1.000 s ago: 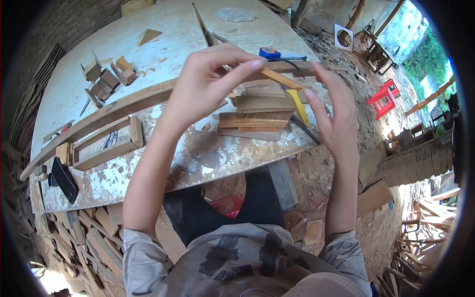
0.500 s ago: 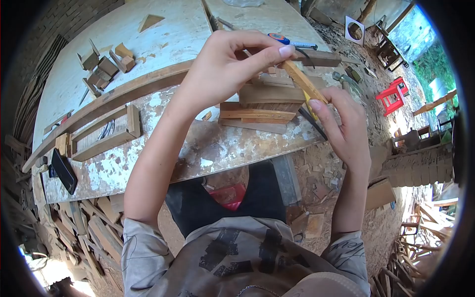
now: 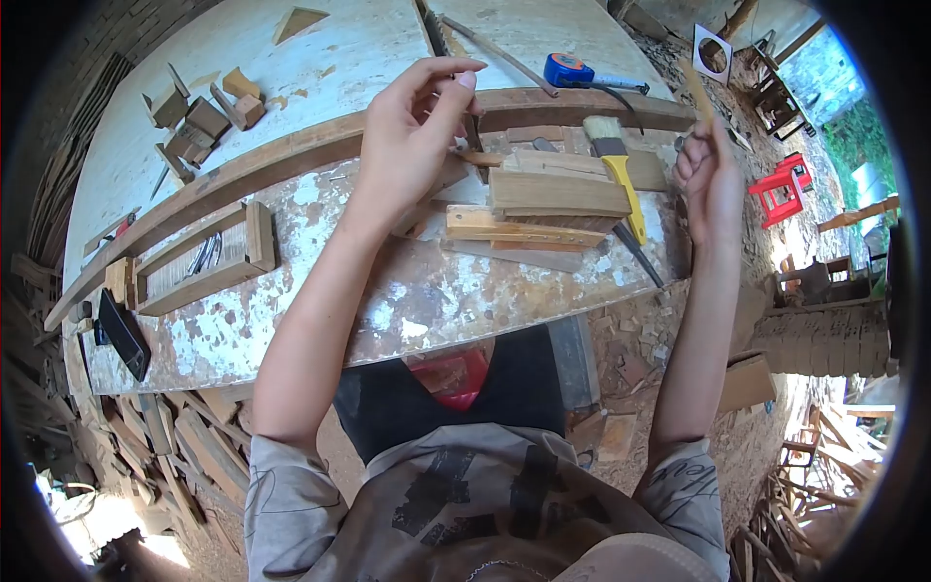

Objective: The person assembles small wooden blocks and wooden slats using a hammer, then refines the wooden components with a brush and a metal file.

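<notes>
My right hand [image 3: 708, 175], raised over the right end of the workbench, has its fingers closed around a thin wooden strip [image 3: 699, 97] that points up and away. My left hand [image 3: 412, 136] hovers over the bench with loosely curled fingers and nothing visible in them. Between the hands lies a stack of wood pieces [image 3: 558, 194]. Beside it rests a yellow-handled paintbrush [image 3: 618, 170], bristles pointing away, with a dark rod [image 3: 637, 254] near its handle end. Beyond the stack, a blue tape measure [image 3: 570, 71] lies on the bench.
A long wooden beam [image 3: 233, 177] crosses the workbench [image 3: 427, 301]. To the left are a wooden tray [image 3: 204, 257] holding nails, a black phone [image 3: 123, 335] and several small wood blocks [image 3: 206, 124]. A red stool [image 3: 779, 189] stands on the floor at right.
The left hand has let go of the wooden strip and moved left. The right hand has carried the strip up and to the right, uncovering the paintbrush and more of the wood stack.
</notes>
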Demonstrator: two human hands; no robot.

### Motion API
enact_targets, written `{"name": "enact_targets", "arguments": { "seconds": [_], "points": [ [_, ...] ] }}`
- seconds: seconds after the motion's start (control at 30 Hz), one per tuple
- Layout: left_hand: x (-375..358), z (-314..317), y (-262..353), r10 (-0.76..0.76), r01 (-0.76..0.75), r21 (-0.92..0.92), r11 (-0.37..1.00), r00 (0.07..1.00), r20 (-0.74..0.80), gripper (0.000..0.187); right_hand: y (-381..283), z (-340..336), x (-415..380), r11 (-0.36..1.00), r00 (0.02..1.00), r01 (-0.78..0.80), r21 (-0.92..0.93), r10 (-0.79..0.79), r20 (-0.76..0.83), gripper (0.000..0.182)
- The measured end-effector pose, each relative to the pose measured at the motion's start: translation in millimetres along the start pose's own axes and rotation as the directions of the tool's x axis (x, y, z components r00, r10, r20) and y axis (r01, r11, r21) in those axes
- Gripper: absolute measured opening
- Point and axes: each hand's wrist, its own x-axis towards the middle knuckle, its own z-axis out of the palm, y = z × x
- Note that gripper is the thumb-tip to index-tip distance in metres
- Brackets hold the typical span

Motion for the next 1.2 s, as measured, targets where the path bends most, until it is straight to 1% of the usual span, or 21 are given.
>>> {"name": "enact_targets", "arguments": {
  "seconds": [0.07,0.1,0.13,0.2,0.3,0.4,0.43,0.53,0.57,0.67,0.7,0.8,0.83,0.87,0.9,0.93,0.97,1.03,1.1,1.13,1.2],
  "points": [
    [-1.0,2.4,-1.7,0.007,-0.007,-0.020,1.000,1.000,0.010,0.032,13.9,9.2,2.8,0.987,0.989,0.138,0.087,-0.133,-0.061,0.035],
    [-1.8,3.4,-2.9,0.009,-0.008,-0.030,1.000,1.000,0.016,0.032,26.4,11.8,4.5,0.996,0.995,0.076,0.053,-0.073,-0.062,0.034],
    [-2.5,4.2,-4.1,0.001,-0.001,-0.025,1.000,1.000,0.022,0.031,30.2,15.2,3.7,0.995,0.995,-0.096,-0.008,0.096,-0.006,0.034],
    [-4.8,5.9,-7.0,-0.017,0.017,-0.016,1.000,0.999,0.031,0.029,40.9,17.2,7.4,0.958,0.967,-0.249,0.140,0.239,0.088,0.032],
    [-6.2,6.7,-11.5,0.003,-0.003,0.010,1.000,0.999,0.043,0.029,30.0,36.1,-5.7,0.985,0.999,0.048,0.164,-0.049,0.003,0.030],
    [-8.0,4.8,-8.7,-0.070,0.071,-0.008,0.997,0.995,0.071,0.032,52.1,16.9,14.7,0.970,0.969,-0.241,0.000,0.241,0.058,0.032],
    [-7.0,5.6,-9.0,-0.055,0.056,-0.011,0.998,0.996,0.072,0.032,50.4,16.3,9.6,0.972,0.972,-0.235,0.017,0.235,0.006,0.032],
    [-8.9,2.3,-13.7,-0.026,0.027,-0.012,1.000,0.998,0.048,0.031,40.3,23.4,-3.0,0.991,0.995,0.101,0.089,-0.100,-0.016,0.033],
    [-7.8,2.1,-15.3,-0.024,0.024,-0.015,1.000,0.998,0.050,0.031,42.9,28.9,-1.5,0.995,0.996,0.061,0.075,-0.056,-0.076,0.034],
    [-4.2,5.2,-14.6,0.003,-0.001,-0.035,0.999,0.998,0.060,0.030,43.8,7.8,10.9,0.982,0.983,-0.186,-0.035,0.185,-0.020,0.036],
    [-4.1,4.1,-14.3,0.001,0.000,-0.024,1.000,0.998,0.055,0.030,29.4,17.3,1.3,0.999,0.999,-0.049,0.015,0.049,0.003,0.035],
    [-8.0,5.9,-15.6,-0.029,0.033,-0.060,0.998,0.998,0.054,0.030,41.6,21.5,6.9,0.998,1.000,0.026,0.050,-0.026,-0.002,0.034],
    [-9.1,6.7,-19.1,-0.029,0.033,-0.075,0.997,0.998,0.056,0.030,46.4,14.8,15.2,0.967,0.967,-0.253,-0.014,0.254,0.039,0.036],
    [-7.0,6.7,-21.2,-0.022,0.027,-0.088,0.996,0.998,0.054,0.030,47.0,2.0,13.4,0.987,0.987,-0.161,0.022,0.160,0.032,0.036],
    [-6.9,6.1,-19.3,-0.018,0.020,-0.049,0.999,0.999,0.047,0.030,32.5,10.1,0.2,0.996,0.998,-0.063,0.057,0.061,0.034,0.035],
    [-7.3,4.1,-15.4,-0.064,0.067,-0.043,0.997,0.996,0.061,0.030,26.4,19.3,-5.7,0.995,0.999,0.024,0.092,-0.028,0.039,0.035],
    [-7.2,3.7,-14.6,-0.049,0.051,-0.046,0.998,0.998,0.048,0.030,30.5,23.9,-5.0,0.969,0.984,0.157,0.192,-0.171,0.058,0.034],
    [-10.3,8.1,-14.6,-0.049,0.052,-0.055,0.997,0.997,0.054,0.030,32.6,18.1,-12.6,0.996,0.999,-0.039,0.082,0.038,0.014,0.033],
    [-7.3,6.5,-13.8,-0.055,0.058,-0.055,0.997,0.997,0.050,0.030,27.7,22.1,-6.9,0.977,0.977,-0.213,-0.011,0.212,-0.031,0.033],
    [-7.3,5.9,-13.7,-0.045,0.046,-0.019,0.999,0.998,0.037,0.029,26.8,29.1,-1.6,0.995,0.996,-0.093,0.042,0.093,0.001,0.032],
    [-7.2,6.5,-15.5,-0.017,0.018,-0.048,0.999,0.999,0.028,0.029,32.3,31.5,-8.8,0.982,0.993,0.111,0.153,-0.115,0.015,0.031]
  ]
}}
